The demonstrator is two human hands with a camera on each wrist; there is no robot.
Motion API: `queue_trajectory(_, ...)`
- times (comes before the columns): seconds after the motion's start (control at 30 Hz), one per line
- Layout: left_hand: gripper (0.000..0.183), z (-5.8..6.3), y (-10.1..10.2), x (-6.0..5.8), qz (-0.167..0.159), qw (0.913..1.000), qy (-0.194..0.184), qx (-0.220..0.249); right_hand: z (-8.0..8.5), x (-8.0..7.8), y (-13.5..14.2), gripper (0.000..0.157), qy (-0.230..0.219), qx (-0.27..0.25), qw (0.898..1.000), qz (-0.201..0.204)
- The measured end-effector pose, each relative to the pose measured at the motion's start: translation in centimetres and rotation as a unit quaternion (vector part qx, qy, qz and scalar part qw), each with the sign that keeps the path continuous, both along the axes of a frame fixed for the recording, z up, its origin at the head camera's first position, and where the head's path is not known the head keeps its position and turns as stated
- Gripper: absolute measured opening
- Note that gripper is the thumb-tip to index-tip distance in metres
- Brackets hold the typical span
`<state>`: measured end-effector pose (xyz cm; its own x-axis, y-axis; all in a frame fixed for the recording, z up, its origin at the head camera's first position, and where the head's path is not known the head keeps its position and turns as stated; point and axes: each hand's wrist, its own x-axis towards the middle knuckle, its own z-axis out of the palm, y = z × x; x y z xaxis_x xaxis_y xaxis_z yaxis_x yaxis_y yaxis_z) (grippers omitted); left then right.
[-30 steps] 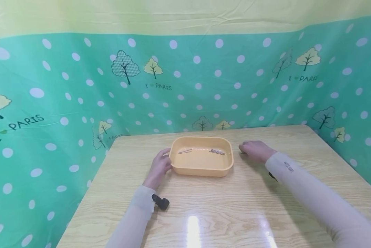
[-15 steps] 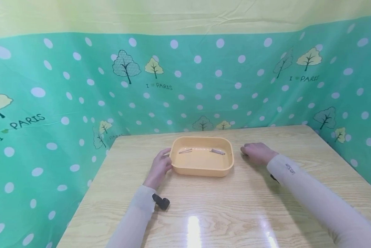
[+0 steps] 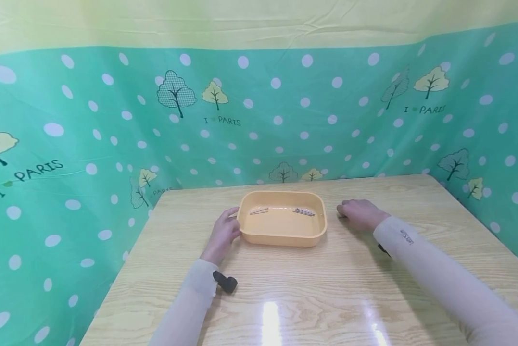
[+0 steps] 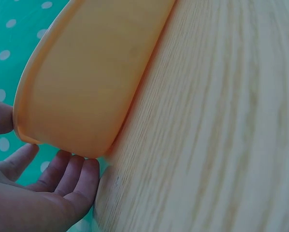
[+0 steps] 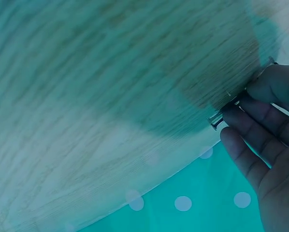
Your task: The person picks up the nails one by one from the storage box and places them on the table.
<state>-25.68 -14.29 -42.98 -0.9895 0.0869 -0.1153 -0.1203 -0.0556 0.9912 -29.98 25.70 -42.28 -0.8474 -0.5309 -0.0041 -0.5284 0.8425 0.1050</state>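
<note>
A yellow-orange tray [image 3: 280, 240] stands on the wooden table. Inside lie a few thin metal nails [image 3: 259, 211] at the left and a small bunch of nails [image 3: 304, 212] at the right. My left hand [image 3: 222, 235] is at the tray's left end, fingertips touching the outer wall and one digit at the rim in the left wrist view. Right of the tray, low over the table, my right hand [image 3: 359, 214] pinches metal nails [image 5: 216, 119] between thumb and fingers; flat heads poke out past the fingertips in the right wrist view, their middles hidden.
The light wood table [image 3: 302, 293] reaches back to a green dotted curtain [image 3: 284, 120], which also hangs along both sides. A black wrist camera [image 3: 226, 282] sticks out from the left sleeve.
My right hand has shifted very slightly right and down, its fingers drawn in a little. The left hand and the tray have stayed in place.
</note>
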Motion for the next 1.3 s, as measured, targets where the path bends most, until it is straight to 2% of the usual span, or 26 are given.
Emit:
queue_trajectory(0.37, 0.058, -0.5, 0.1, -0.3, 0.016, 0.9998, 0.01, -0.002, 0.4, -0.2, -0.1, 0.007, -0.005, -0.013, 1.0, 0.0)
queue_trajectory(0.73, 0.055, -0.6, 0.0, -0.3, 0.014, 0.9999, 0.006, -0.002, 2.0, -0.7, -1.0, 0.007, 0.009, -0.016, 1.0, 0.015)
queue_trajectory(0.9, 0.055, -0.6, 0.0, -0.3, 0.016, 0.9999, 0.006, -0.003, 2.9, -0.9, -1.3, 0.013, 0.005, -0.015, 1.0, 0.014)
queue_trajectory(1.3, 0.053, -0.6, 0.1, -0.3, 0.016, 0.9998, 0.008, 0.003, 4.5, -1.3, -2.2, 0.015, 0.027, -0.045, 0.998, 0.024)
